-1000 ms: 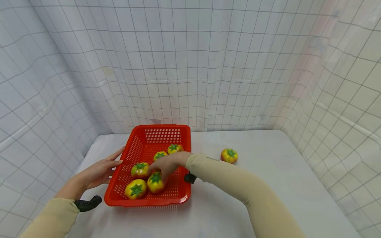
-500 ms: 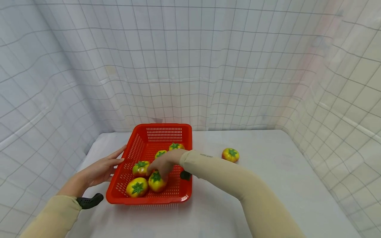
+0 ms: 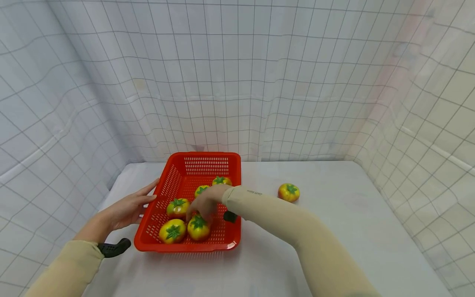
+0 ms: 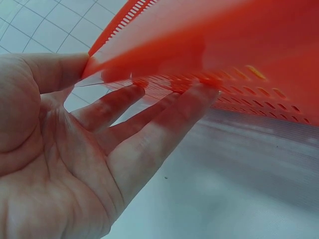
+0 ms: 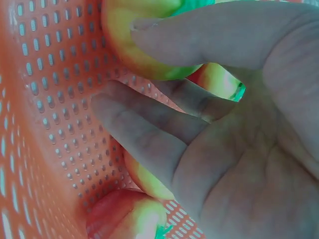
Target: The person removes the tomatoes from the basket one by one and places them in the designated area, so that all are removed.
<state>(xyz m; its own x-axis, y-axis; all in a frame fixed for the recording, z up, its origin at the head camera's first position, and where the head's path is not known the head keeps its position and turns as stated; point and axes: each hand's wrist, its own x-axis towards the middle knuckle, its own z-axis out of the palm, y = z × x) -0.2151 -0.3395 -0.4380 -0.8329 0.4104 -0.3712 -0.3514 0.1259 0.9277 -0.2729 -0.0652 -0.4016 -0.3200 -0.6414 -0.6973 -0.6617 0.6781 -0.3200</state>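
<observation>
- Inside the red basket (image 3: 185, 247), I have the right hand (image 3: 204, 203) over the front-right yellow-red fruit (image 3: 198, 232), its fingers wide and its thumb across the fruit.
- At the basket's left side, I see the left hand (image 3: 125, 212), thumb at the rim, fingers nearly straight and spread below it.
- Around the right hand, I count four other fruits (image 3: 172, 232) in the basket.
- On the worktop (image 3: 334, 218), right of the basket, a lone fruit (image 3: 288, 192) sits well apart.

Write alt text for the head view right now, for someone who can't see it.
A person's right hand reaches into a red slotted basket and holds the front-right fruit of five visible yellow-and-red ones with green leafy tops. The left hand touches the basket's left side. Another such fruit sits on the white table to the right.
</observation>
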